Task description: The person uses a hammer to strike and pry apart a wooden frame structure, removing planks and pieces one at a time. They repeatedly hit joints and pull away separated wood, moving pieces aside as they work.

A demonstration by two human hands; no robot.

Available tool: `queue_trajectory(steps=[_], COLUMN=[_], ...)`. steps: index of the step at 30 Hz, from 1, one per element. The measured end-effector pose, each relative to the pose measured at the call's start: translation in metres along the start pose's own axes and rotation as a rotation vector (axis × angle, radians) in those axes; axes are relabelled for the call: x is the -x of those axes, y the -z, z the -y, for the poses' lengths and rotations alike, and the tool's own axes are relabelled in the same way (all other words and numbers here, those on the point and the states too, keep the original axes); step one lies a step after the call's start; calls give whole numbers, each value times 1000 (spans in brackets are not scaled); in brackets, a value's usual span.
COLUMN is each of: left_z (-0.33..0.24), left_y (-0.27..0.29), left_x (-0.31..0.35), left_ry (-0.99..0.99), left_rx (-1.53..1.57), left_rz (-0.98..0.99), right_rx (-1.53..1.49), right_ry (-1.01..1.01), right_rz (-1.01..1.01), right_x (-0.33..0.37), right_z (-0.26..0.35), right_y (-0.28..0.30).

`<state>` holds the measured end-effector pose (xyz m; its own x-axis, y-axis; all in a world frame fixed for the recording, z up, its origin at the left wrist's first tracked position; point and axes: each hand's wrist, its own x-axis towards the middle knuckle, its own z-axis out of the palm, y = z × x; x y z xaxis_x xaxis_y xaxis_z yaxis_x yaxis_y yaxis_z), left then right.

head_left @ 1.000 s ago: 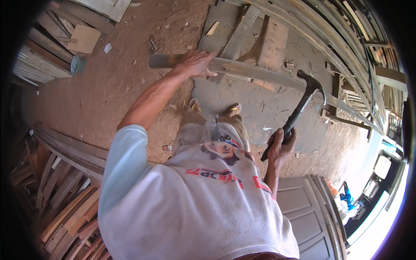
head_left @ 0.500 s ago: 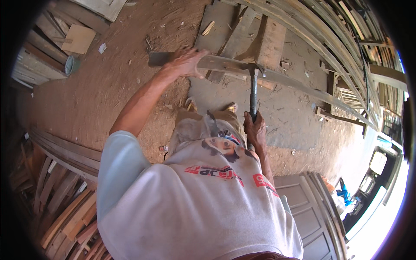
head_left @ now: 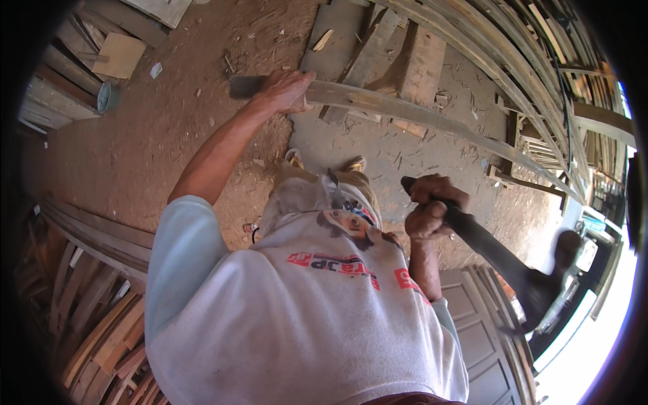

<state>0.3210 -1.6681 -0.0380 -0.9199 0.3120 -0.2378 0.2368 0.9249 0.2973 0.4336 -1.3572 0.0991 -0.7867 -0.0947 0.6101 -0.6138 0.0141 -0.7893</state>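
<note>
Both hands full: our left hand (head_left: 285,93) gripped a long grey-brown wooden plank (head_left: 405,110), right hand (head_left: 433,210) a black claw hammer (head_left: 491,246), hammering probably needing aim next.

Brown dirt floor (head_left: 155,148), littered; grey panelled door (head_left: 470,334), lower right (glaring daylight (head_left: 586,354) beside).

From here I see a black hammer (head_left: 486,242) and a long plank (head_left: 364,100) in greyish brown. The shirt (head_left: 283,331) is off-white with red, black and blue print, its sleeves (head_left: 185,250) pale blue; the dirt floor (head_left: 169,142) is reddish brown, the panelled door (head_left: 489,331) grey.
</note>
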Motion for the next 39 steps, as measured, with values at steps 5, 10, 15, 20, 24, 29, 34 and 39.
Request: queue_trajectory(steps=[5, 10, 15, 20, 24, 29, 34, 39], left_z=[-3, -6, -1, -2, -1, 8, -18, 2], left_y=[2, 0, 2, 5, 6, -12, 29, 37], left_x=[-2, -3, 2, -2, -8, -5, -5, -34], left_ry=[-8, 4, 28, -6, 8, -9, 51, 34], left_rx=[23, -12, -9, 20, 31, 132, 145, 269], left_rz=[-37, 33, 2, 13, -76, -111, 149, 348], right_rx=[753, 389, -209, 411, 635, 603, 605, 660], right_ry=[-964, -800, 99, -479, -1063, -1089, -1207, -1254], right_rz=[496, 102, -54, 103, 380, 322, 251, 128], right_x=[73, 19, -85, 34, 104, 97, 126, 162], right_z=[-50, -1, 49, -26, -59, -32, -30, -33], right_y=[12, 5, 12, 3, 0, 16, 44, 66])
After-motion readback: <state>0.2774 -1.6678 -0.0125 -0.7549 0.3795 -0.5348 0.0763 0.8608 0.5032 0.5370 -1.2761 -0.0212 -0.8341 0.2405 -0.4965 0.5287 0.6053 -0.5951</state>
